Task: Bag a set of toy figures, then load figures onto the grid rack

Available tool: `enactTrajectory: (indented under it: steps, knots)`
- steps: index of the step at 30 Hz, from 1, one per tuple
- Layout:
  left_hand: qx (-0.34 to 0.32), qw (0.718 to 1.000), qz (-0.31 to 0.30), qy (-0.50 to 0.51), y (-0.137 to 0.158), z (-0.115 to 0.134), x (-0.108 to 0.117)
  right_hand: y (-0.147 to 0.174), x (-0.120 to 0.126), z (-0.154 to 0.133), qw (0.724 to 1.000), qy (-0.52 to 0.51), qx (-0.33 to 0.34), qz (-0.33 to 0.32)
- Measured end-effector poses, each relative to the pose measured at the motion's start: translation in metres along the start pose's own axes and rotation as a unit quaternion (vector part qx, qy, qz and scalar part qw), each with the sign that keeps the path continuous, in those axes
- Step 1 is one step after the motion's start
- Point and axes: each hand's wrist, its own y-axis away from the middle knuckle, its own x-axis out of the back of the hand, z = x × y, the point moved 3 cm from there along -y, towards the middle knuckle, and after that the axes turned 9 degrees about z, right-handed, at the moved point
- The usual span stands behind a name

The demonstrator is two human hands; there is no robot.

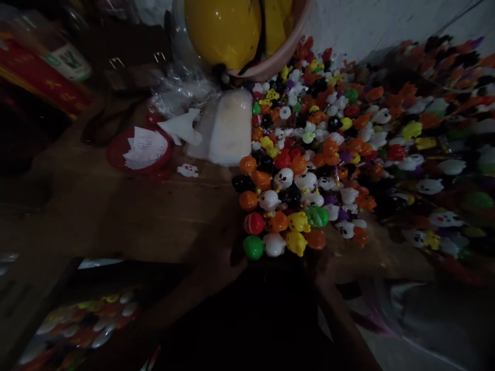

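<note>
Small plastic figures stand in close rows at the table's near edge, among them a green ball-shaped one, a white one, a yellow one and a red striped one. My left hand is at the left side of these rows, close to the green figure. On their right, my right hand rests near the orange figure. Both hands lie in deep shadow and their fingers cannot be made out. Ghost-faced figures sit a little farther back.
A large heap of similar figures spreads over the right side. A stack of clear plastic bags lies left of the rows. Farther left is a red dish with paper slips. Behind stands a pink basin holding shiny yellow things.
</note>
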Motion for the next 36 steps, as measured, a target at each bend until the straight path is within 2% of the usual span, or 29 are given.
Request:
enactTrajectory:
  steps: [4,9,12,15,20,24,27,30,31,34,36]
  knots:
    - [-0.063,0.995,0.05,-0.05,0.0,0.001,-0.01,0.001,-0.006,-0.003,0.997,0.046,0.035,0.045]
    - [-0.091,0.99,0.056,-0.095,-0.003,0.0,-0.008,0.004,-0.006,-0.01,0.998,0.042,0.048,0.029]
    - [-0.092,0.989,0.044,-0.103,-0.009,-0.003,-0.006,0.008,-0.005,-0.01,0.999,0.029,0.025,0.014]
    - [-0.075,0.994,0.025,-0.076,-0.02,-0.007,-0.009,0.007,-0.01,-0.007,0.999,0.04,0.002,0.032]
    - [-0.067,0.998,0.013,-0.011,-0.045,-0.015,-0.019,-0.021,-0.027,-0.001,0.99,0.128,-0.065,0.009]
    - [-0.089,0.996,0.015,0.005,-0.054,-0.015,-0.018,-0.038,-0.029,-0.006,0.99,0.119,-0.07,0.002]
    - [-0.111,0.993,0.034,-0.008,-0.045,-0.012,-0.011,-0.028,-0.017,-0.013,0.995,0.085,-0.05,0.028]
    - [-0.075,0.994,0.024,-0.073,-0.03,-0.014,-0.01,-0.012,0.004,-0.01,0.996,0.061,-0.016,0.065]
    - [-0.077,0.994,0.038,-0.074,-0.026,-0.014,-0.009,-0.012,0.014,-0.007,0.995,0.062,-0.009,0.082]
    - [-0.07,0.992,0.074,-0.074,-0.017,-0.013,-0.009,-0.034,0.046,0.009,0.987,0.093,-0.004,0.133]
    - [-0.068,0.995,0.062,-0.035,-0.015,-0.013,-0.012,-0.067,0.065,0.02,0.98,0.126,0.001,0.155]
